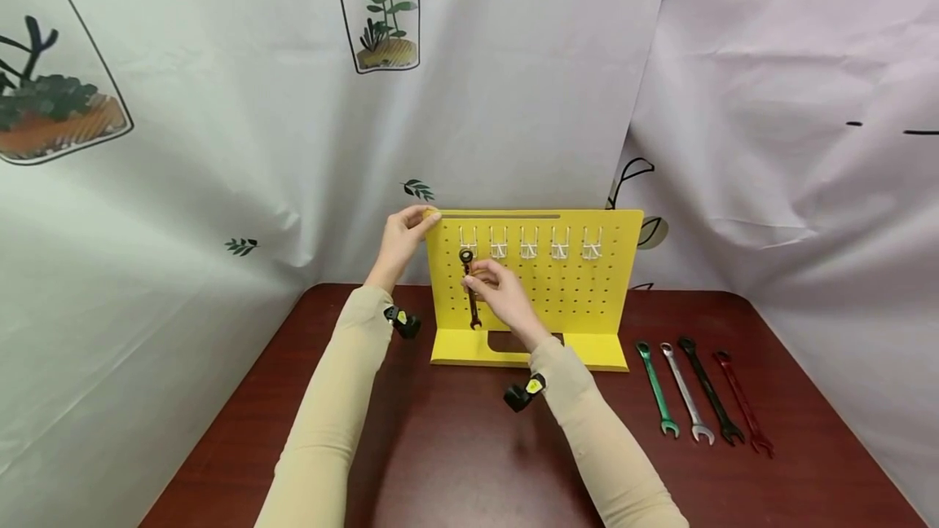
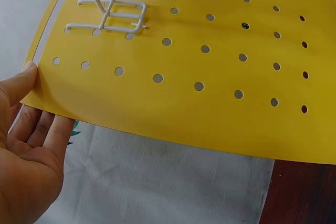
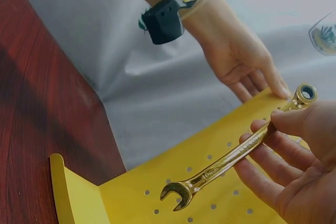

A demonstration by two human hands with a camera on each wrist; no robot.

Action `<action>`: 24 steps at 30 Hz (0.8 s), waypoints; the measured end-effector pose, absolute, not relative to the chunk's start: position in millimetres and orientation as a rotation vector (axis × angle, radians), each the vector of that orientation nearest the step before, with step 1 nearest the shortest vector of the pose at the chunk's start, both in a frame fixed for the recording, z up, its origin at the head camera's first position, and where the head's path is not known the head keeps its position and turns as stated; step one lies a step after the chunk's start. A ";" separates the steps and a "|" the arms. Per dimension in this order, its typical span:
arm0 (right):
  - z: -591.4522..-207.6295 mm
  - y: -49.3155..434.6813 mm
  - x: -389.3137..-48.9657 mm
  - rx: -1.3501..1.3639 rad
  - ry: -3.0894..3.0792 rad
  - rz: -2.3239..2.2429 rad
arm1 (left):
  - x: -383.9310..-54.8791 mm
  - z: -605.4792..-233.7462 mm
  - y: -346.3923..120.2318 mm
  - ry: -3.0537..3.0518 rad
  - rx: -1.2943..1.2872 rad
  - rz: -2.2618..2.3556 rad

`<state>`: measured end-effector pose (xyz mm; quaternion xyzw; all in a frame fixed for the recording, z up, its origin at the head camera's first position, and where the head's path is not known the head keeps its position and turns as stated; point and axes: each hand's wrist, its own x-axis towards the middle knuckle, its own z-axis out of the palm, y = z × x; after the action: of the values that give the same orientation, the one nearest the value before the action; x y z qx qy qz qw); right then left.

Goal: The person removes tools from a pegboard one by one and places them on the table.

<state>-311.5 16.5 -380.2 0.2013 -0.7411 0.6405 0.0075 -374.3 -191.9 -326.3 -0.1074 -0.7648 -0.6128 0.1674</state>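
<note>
My left hand (image 1: 403, 235) pinches the upper left corner of a yellow pegboard (image 1: 543, 292), thumb in front and fingers behind. In my right hand (image 1: 501, 292) is a shiny gold combination wrench (image 3: 215, 169), held between thumb and fingers. Its ring end points up and its open jaw hangs down in front of the board. A row of white wire hooks (image 1: 528, 244) runs along the board's upper part; the wrench's ring end overlaps the leftmost hook in the head view. In the left wrist view, two hooks (image 2: 113, 17) show near my left hand.
On the dark red table (image 1: 455, 446), to the board's right, lie a green wrench (image 1: 657, 389), a silver wrench (image 1: 686, 393), a black wrench (image 1: 710, 389) and a red wrench (image 1: 744, 402). A pale printed curtain (image 1: 513, 104) hangs behind the table.
</note>
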 end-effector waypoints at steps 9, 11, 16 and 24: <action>-368.7 25.8 -298.3 0.666 -2.282 2.008 | -373.0 -327.5 -193.3 -2.199 -0.271 -1.755; -364.9 30.9 -295.8 0.672 -2.262 1.999 | -372.8 -327.1 -193.3 -2.199 -0.272 -1.756; -355.9 48.5 -289.7 0.648 -2.238 1.980 | -371.3 -326.3 -192.9 -2.204 -0.278 -1.752; -339.0 81.3 -281.4 0.622 -2.200 1.936 | -372.4 -324.9 -193.0 -2.202 -0.284 -1.768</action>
<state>-281.4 81.3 -339.0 0.2069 -0.7324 0.6446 0.0728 -372.4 -193.0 -324.9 -0.0988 -0.7670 -0.6157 0.1511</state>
